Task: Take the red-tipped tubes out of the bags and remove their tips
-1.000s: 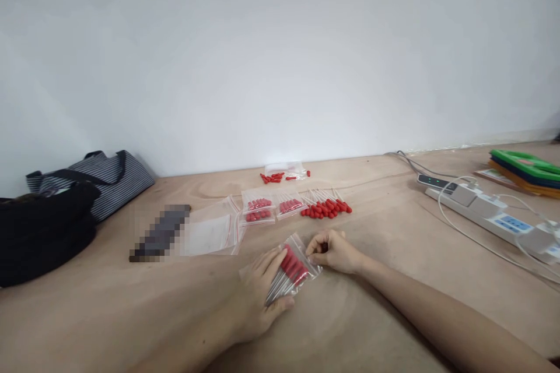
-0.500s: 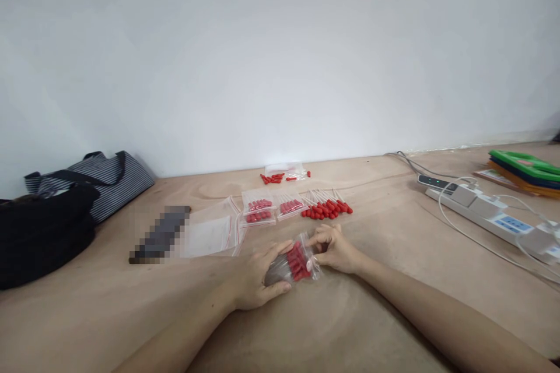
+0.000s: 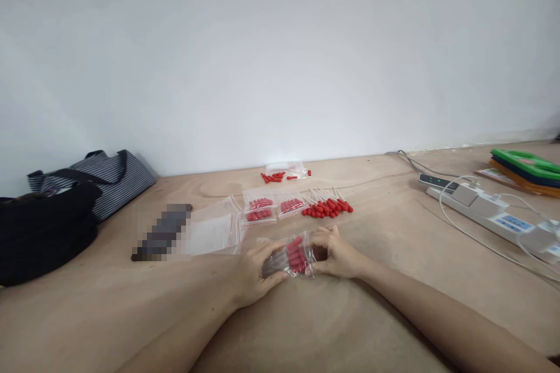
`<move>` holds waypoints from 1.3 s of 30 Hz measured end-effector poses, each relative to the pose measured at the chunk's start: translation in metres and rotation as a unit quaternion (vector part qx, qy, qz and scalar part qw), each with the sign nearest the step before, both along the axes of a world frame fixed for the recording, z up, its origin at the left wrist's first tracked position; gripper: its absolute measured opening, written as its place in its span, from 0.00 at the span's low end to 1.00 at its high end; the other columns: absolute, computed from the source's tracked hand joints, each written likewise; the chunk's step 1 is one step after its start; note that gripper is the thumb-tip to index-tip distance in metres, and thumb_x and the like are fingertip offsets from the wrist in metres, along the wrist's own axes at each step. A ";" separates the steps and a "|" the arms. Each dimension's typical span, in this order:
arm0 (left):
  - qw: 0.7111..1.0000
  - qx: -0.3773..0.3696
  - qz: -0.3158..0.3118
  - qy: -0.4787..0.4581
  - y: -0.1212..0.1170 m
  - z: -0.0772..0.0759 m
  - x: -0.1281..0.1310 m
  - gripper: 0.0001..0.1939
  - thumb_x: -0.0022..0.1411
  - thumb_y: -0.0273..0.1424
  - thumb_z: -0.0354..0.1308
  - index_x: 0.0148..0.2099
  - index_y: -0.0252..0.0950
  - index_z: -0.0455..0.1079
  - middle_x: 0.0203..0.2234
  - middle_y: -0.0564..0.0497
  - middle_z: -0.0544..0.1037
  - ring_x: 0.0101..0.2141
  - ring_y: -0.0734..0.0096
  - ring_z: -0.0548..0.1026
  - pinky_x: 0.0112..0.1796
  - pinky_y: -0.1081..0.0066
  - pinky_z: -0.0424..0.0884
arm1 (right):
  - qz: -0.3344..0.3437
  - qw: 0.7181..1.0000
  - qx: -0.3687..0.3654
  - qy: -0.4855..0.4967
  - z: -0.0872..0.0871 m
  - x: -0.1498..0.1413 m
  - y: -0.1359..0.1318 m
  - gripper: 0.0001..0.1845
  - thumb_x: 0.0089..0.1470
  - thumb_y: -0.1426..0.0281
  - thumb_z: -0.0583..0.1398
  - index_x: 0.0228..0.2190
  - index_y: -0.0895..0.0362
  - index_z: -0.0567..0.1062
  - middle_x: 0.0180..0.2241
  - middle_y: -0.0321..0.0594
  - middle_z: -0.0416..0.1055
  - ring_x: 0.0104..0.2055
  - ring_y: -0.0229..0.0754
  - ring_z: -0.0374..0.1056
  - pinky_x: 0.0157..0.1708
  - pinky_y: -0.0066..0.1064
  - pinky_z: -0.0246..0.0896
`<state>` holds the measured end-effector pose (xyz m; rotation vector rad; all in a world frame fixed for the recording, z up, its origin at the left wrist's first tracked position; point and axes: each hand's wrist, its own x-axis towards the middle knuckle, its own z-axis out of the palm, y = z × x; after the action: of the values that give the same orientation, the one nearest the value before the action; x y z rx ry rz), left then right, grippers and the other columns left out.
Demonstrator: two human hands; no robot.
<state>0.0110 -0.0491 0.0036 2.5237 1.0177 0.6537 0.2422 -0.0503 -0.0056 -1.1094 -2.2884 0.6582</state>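
Between my hands is a small clear zip bag [image 3: 298, 257] with several red-tipped white sticks inside, their red ends toward the right. My left hand [image 3: 258, 274] grips its left end, thumb on the near side and fingers on the far side. At the right edge, my right hand [image 3: 335, 252] holds the bag with bent fingers and thumb. Just beyond lies a loose pile of red-tipped sticks [image 3: 326, 208]. Left of the pile are filled zip bags [image 3: 259, 215] of the same sticks. Flat, unfilled zip bags [image 3: 210, 233] lie farther left.
Against the wall, loose red pieces [image 3: 273, 177] lie by another clear bag [image 3: 284, 169]. On the left are a pixelated dark flat object [image 3: 164, 233], a black bag [image 3: 48, 233] and a striped bag [image 3: 126, 178]. A power strip [image 3: 494, 215] with cables and stacked coloured frames [image 3: 529, 166] are at right.
My right fingers have closed in on the bag's right edge. My left hand has shifted slightly left, and the bag has tilted a little.
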 end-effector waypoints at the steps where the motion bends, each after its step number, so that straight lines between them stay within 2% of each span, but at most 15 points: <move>1: 1.000 0.003 0.002 -0.003 0.000 -0.001 0.000 0.21 0.53 0.36 0.56 0.50 0.40 0.61 0.42 0.49 0.72 0.41 0.65 0.70 0.42 0.65 0.66 | -0.010 1.000 -0.005 -0.011 0.001 -0.001 0.000 0.17 0.38 0.61 0.65 0.32 0.53 0.73 0.31 0.35 0.70 0.38 0.43 0.61 0.42 0.39 0.45; 6: 1.000 0.010 0.002 -0.013 0.000 -0.002 0.001 0.19 0.53 0.35 0.56 0.48 0.40 0.63 0.40 0.50 0.73 0.41 0.66 0.70 0.42 0.66 0.66 | -0.057 0.998 -0.026 -0.010 -0.002 -0.007 0.000 0.18 0.33 0.65 0.67 0.29 0.55 0.70 0.29 0.33 0.68 0.36 0.42 0.60 0.41 0.36 0.44; 9: 1.000 0.000 0.002 -0.010 0.000 -0.002 0.001 0.19 0.53 0.35 0.56 0.49 0.40 0.62 0.40 0.49 0.72 0.41 0.66 0.69 0.42 0.66 0.66 | -0.043 0.999 -0.030 -0.006 -0.003 -0.009 0.000 0.18 0.32 0.66 0.67 0.29 0.55 0.69 0.31 0.33 0.68 0.37 0.41 0.60 0.42 0.36 0.44; 14: 1.000 -0.022 0.008 -0.018 0.001 -0.001 0.000 0.18 0.54 0.34 0.56 0.48 0.40 0.62 0.40 0.49 0.72 0.41 0.66 0.69 0.42 0.65 0.66 | -0.030 0.999 -0.006 -0.021 0.002 -0.011 -0.002 0.15 0.36 0.65 0.64 0.28 0.56 0.67 0.28 0.32 0.66 0.35 0.40 0.60 0.40 0.36 0.43; 19: 0.999 -0.038 0.011 -0.019 0.000 0.000 0.000 0.16 0.55 0.33 0.55 0.47 0.40 0.63 0.40 0.49 0.72 0.41 0.66 0.69 0.42 0.65 0.66 | -0.023 0.999 0.012 0.024 -0.001 -0.012 -0.003 0.13 0.38 0.72 0.61 0.31 0.54 0.67 0.26 0.31 0.66 0.33 0.39 0.60 0.41 0.36 0.42; 26: 0.999 -0.042 0.014 -0.006 0.003 0.000 -0.001 0.13 0.57 0.31 0.51 0.45 0.38 0.66 0.38 0.49 0.73 0.38 0.68 0.71 0.41 0.68 0.66 | -0.043 0.990 -0.073 0.112 -0.010 -0.003 0.007 0.13 0.36 0.78 0.58 0.29 0.56 0.65 0.23 0.27 0.67 0.28 0.34 0.62 0.46 0.41 0.40; 28: 0.999 -0.040 0.011 -0.005 0.004 -0.001 -0.001 0.13 0.57 0.31 0.51 0.45 0.38 0.67 0.38 0.49 0.73 0.38 0.69 0.71 0.40 0.68 0.67 | -0.045 0.985 -0.090 0.137 -0.010 0.000 0.010 0.12 0.37 0.77 0.59 0.29 0.57 0.66 0.22 0.27 0.66 0.27 0.34 0.62 0.45 0.40 0.43; 31: 0.999 -0.035 0.009 -0.006 0.007 -0.003 -0.002 0.13 0.57 0.30 0.51 0.45 0.38 0.67 0.38 0.50 0.74 0.37 0.69 0.71 0.39 0.69 0.67 | -0.018 0.964 -0.172 0.202 -0.010 0.004 0.014 0.12 0.38 0.72 0.60 0.29 0.57 0.65 0.21 0.28 0.65 0.24 0.33 0.61 0.35 0.32 0.53; 34: 1.000 -0.029 0.008 -0.006 0.010 -0.005 -0.004 0.12 0.57 0.30 0.51 0.44 0.37 0.68 0.35 0.49 0.74 0.36 0.69 0.71 0.39 0.68 0.67 | -0.020 0.930 -0.260 0.261 -0.008 0.010 0.020 0.12 0.37 0.70 0.60 0.28 0.57 0.64 0.17 0.27 0.63 0.21 0.33 0.60 0.25 0.26 0.53; 36: 0.999 -0.028 0.017 -0.005 0.012 -0.006 -0.007 0.11 0.56 0.30 0.52 0.43 0.37 0.68 0.35 0.49 0.74 0.35 0.69 0.71 0.38 0.68 0.67 | -0.049 0.923 -0.274 0.265 -0.006 0.017 0.025 0.10 0.37 0.72 0.59 0.27 0.57 0.64 0.17 0.27 0.63 0.21 0.33 0.60 0.23 0.25 0.53; 39: 0.998 -0.041 0.036 0.001 0.014 -0.006 -0.012 0.11 0.56 0.30 0.53 0.42 0.37 0.69 0.35 0.49 0.74 0.35 0.69 0.71 0.37 0.68 0.67 | -0.073 0.939 -0.250 0.226 -0.005 0.031 0.029 0.09 0.38 0.74 0.58 0.27 0.57 0.65 0.17 0.28 0.63 0.21 0.32 0.59 0.23 0.25 0.53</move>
<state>-0.0008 -0.0351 -0.0021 2.4270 1.1188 0.6159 0.2733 -0.0213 -0.0105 -1.1769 -1.6689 1.3298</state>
